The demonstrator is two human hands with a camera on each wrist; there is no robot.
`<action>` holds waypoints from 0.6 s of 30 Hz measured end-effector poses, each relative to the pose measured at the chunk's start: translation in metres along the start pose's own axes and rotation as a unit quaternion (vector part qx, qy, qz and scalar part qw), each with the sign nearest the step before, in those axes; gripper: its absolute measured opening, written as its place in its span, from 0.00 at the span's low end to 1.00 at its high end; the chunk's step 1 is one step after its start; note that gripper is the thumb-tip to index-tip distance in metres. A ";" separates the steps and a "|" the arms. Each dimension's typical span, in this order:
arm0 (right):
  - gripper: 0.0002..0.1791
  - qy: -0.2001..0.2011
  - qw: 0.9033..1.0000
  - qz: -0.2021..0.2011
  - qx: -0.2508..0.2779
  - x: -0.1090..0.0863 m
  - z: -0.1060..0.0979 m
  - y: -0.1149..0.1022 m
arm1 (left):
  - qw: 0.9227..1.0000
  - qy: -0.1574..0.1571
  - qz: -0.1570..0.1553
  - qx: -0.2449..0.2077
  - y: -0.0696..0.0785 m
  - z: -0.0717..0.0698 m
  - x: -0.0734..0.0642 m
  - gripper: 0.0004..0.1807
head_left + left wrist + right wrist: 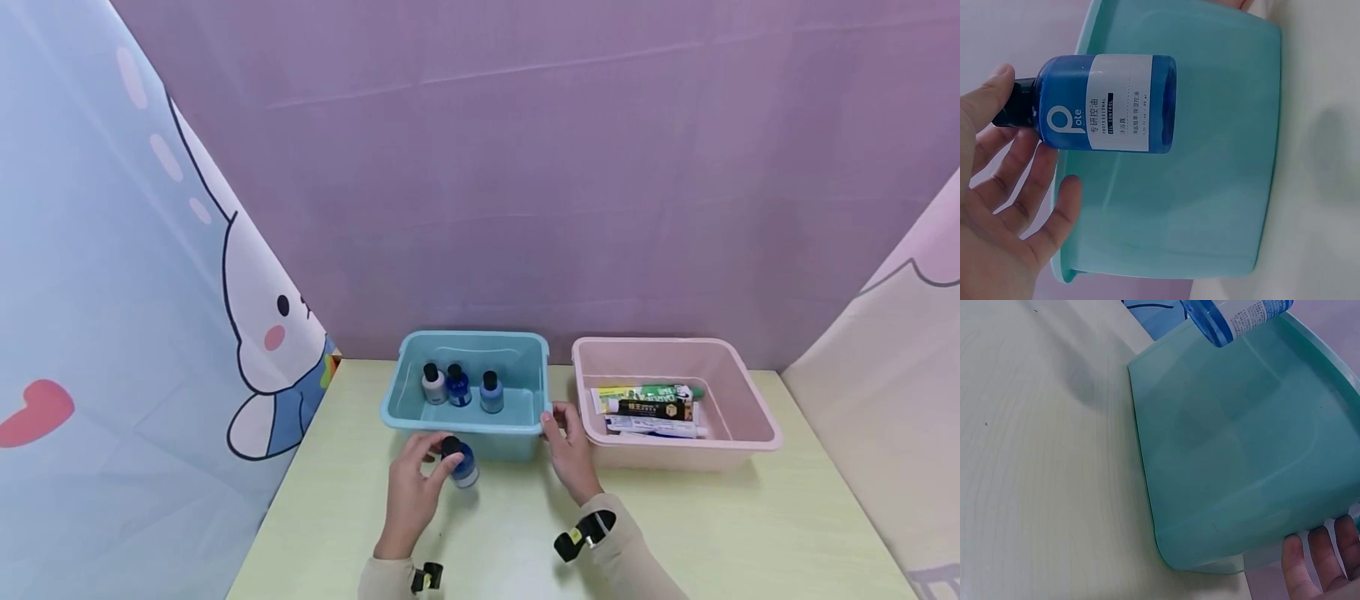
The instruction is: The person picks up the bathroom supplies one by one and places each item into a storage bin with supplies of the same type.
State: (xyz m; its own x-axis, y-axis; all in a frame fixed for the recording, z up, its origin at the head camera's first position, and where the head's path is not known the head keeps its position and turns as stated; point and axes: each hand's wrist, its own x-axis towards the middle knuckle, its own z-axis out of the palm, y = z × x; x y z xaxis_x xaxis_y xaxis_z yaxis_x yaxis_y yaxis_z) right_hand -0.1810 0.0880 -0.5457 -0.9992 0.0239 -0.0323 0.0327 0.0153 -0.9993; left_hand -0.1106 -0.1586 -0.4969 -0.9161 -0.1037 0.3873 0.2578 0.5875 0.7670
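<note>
My left hand (411, 493) pinches the black cap of a small blue bottle (466, 468) between thumb and fingers. In the left wrist view, the white label of this body wash bottle (1119, 103) faces the camera, and its base hangs off the table. It is in front of the teal bin (472, 446), outside it. With thumb and fingers, my right hand (573, 454) grips the bin's front right corner at the rim. Inside the bin stand a whitish bottle (434, 390), a dark blue bottle (459, 392) and a lighter blue bottle (491, 397), all black-capped.
To the right stands a pink bin (742, 417) holding several toothpaste tubes (652, 408). Both bins sit on a pale yellow table (510, 533) against a purple cloth backdrop (525, 183). A cartoon-printed cloth (135, 275) hangs at the left.
</note>
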 end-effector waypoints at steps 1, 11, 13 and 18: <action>0.21 0.000 1.000 0.000 0.001 0.000 0.000 0.000 | 1.000 0.000 0.001 -0.001 0.000 -0.001 0.001 0.16; 0.21 0.000 1.000 0.005 -0.006 0.000 0.000 -0.002 | 1.000 0.000 0.010 0.023 0.004 -0.008 0.005 0.17; 0.21 -0.002 1.000 0.011 -0.007 0.000 0.000 -0.002 | 1.000 0.000 0.013 0.024 0.005 -0.009 0.006 0.17; 0.20 -0.007 1.000 0.021 -0.011 0.001 -0.001 -0.003 | 0.999 0.005 0.023 0.024 0.008 -0.014 0.009 0.17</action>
State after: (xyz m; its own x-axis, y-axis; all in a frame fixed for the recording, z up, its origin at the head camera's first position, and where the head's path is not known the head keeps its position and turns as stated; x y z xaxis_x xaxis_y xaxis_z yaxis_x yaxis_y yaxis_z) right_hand -0.1822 0.0886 -0.5426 -0.9971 0.0113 -0.0750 0.0753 0.0373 -0.9965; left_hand -0.1130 -0.1659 -0.4805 -0.9008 -0.0829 0.4262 0.2839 0.6302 0.7227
